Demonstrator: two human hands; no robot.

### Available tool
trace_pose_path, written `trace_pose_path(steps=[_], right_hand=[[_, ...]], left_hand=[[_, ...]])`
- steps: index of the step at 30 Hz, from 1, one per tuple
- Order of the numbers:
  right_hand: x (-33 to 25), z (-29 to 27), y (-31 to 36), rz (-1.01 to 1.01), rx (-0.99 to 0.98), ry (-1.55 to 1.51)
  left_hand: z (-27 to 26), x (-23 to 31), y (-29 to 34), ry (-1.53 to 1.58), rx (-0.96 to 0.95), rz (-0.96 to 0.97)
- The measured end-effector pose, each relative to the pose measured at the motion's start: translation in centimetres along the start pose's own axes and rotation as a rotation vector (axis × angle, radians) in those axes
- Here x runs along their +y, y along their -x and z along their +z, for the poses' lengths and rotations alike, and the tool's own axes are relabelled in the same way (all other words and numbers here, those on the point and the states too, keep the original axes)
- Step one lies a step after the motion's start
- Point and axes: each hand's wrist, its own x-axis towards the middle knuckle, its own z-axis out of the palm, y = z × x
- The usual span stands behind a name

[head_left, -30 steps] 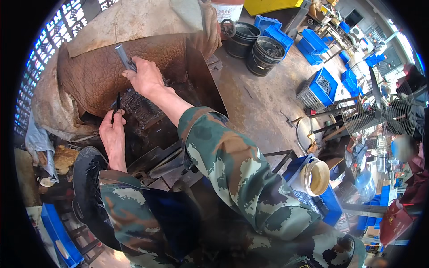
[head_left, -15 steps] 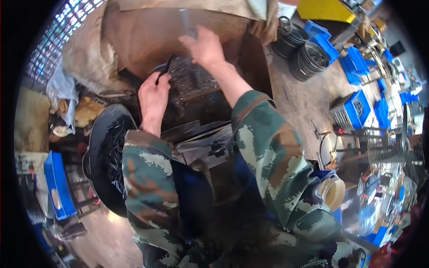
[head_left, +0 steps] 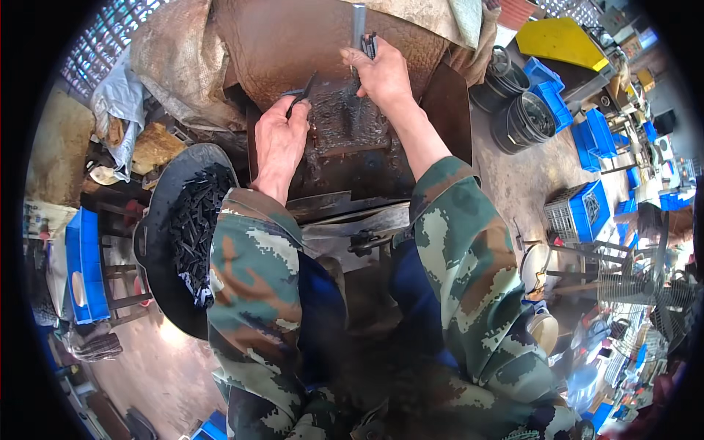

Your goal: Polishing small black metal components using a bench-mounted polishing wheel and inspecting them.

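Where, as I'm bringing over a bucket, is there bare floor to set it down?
Bare floor lies between the black buckets, the blue-and-gray crate and the right sleeve; another patch lies lower left, below the black pan and blue bin. Crowded: the far right around the fan.

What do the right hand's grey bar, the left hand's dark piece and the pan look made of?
Grey bar: probably steel, smooth, from its pale sheen.
Dark piece: possibly metal, matte black, judging by its slim outline.
Pan: perhaps cast iron, from its dull surface; plastic is possible.
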Motion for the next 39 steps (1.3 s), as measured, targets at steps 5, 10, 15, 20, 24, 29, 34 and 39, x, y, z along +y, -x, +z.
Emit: trace_pose_path(steps=[5,10,15,20,24,29,34,39], right_hand=[[0.4,0.2,-0.1,-0.007,0.026,-0.017],[0.3,0.1,-0.1,0.022,0.010,-0.035],[-0.1,0.2,0.0,0.016,0.007,-0.033],[-0.1,0.0,0.0,0.014,0.000,-0.031],[-0.4,-0.1,0.1,0.016,-0.002,-0.004],[0.1,-0.1,-0.1,0.027,0.005,0.000],[0.1,0.2,-0.2,0.023,0.005,-0.020],[0.0,0.2,-0.1,0.018,0.004,-0.028]], left_hand=[[0.0,0.2,-0.1,-0.021,0.006,-0.003],[0.0,0.1,-0.1,-0.037,0.000,0.001],[-0.1,-0.2,-0.3,-0.040,0.001,-0.005],[-0.1,-0.1,-0.4,-0.040,-0.003,-0.018],[-0.3,-0.5,-0.7,-0.045,0.017,-0.002],[-0.2,-0.2,-0.5,-0.030,0.026,-0.027],[-0.3,-0.7,-0.8,-0.023,0.051,0.009],[-0.1,-0.9,-1.0,-0.018,0.060,0.020]])
